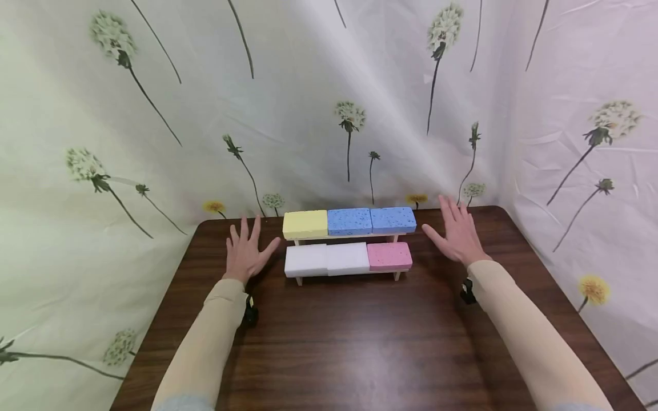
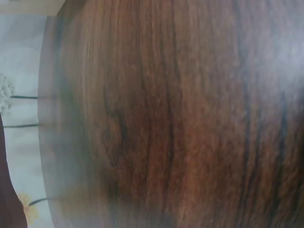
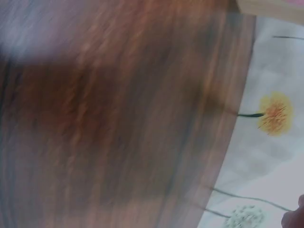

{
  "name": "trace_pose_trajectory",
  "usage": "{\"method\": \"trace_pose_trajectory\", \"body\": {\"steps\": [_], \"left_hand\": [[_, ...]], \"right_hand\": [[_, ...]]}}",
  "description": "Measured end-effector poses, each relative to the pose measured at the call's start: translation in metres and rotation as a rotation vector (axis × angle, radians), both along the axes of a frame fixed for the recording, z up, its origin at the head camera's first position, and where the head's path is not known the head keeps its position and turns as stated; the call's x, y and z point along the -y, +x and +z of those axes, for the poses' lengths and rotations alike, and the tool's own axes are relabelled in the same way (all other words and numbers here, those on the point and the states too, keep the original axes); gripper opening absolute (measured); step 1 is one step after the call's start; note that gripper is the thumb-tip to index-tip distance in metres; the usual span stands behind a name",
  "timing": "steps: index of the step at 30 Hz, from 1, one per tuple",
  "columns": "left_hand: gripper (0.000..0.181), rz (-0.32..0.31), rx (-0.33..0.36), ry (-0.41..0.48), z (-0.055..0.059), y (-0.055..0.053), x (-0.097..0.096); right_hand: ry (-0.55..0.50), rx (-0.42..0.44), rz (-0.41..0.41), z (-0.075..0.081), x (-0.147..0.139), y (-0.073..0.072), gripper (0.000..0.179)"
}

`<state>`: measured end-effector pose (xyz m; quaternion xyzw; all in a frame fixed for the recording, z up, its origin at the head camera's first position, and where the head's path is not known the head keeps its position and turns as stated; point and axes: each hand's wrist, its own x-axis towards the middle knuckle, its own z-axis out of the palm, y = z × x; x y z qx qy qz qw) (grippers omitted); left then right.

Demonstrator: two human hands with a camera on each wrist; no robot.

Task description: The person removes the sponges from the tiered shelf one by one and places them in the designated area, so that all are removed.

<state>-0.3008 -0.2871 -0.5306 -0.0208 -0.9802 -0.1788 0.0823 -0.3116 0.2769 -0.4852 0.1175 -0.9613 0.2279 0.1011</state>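
Note:
My left hand (image 1: pixel 244 254), fingers spread and holding nothing, is over the table left of two small wooden racks. Over on the other side my right hand (image 1: pixel 457 233) is likewise spread, to the right of the racks. The back rack (image 1: pixel 350 236) carries a yellow sponge (image 1: pixel 305 224) and two blue sponges (image 1: pixel 349 221), (image 1: pixel 393 220) in a row. On the front rack (image 1: pixel 360 273) sit two white foam blocks (image 1: pixel 305 261), (image 1: pixel 347 258) and a pink sponge (image 1: pixel 389 256). In the right wrist view a fingertip (image 3: pixel 294 218) shows at the lower right.
The dark wooden table (image 1: pixel 349 342) ends at a back edge just behind the racks. A white cloth (image 1: pixel 308 114) printed with dandelions hangs behind the table and along both sides. Dark wrist cameras (image 1: pixel 250 312), (image 1: pixel 467 291) sit at both cuffs.

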Motion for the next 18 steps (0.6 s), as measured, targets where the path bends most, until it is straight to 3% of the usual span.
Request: {"method": "trace_pose_trajectory", "body": {"steps": [5,11,15,18], "left_hand": [[0.093,-0.022,-0.018,0.109,0.000,0.004,-0.005],[0.084,-0.068,-0.049,0.296,0.002,0.013,-0.014],[0.074,-0.128,-0.083,0.421,0.003,0.018,-0.020],[0.069,-0.206,-0.070,0.541,0.002,0.022,-0.024]], "right_hand": [[-0.083,0.000,0.078,0.007,0.010,0.000,0.092],[-0.127,0.061,0.149,0.016,0.023,0.000,0.090],[-0.138,0.085,0.195,0.021,0.033,-0.001,0.089],[-0.138,0.096,0.217,0.024,0.039,-0.003,0.088]]}}
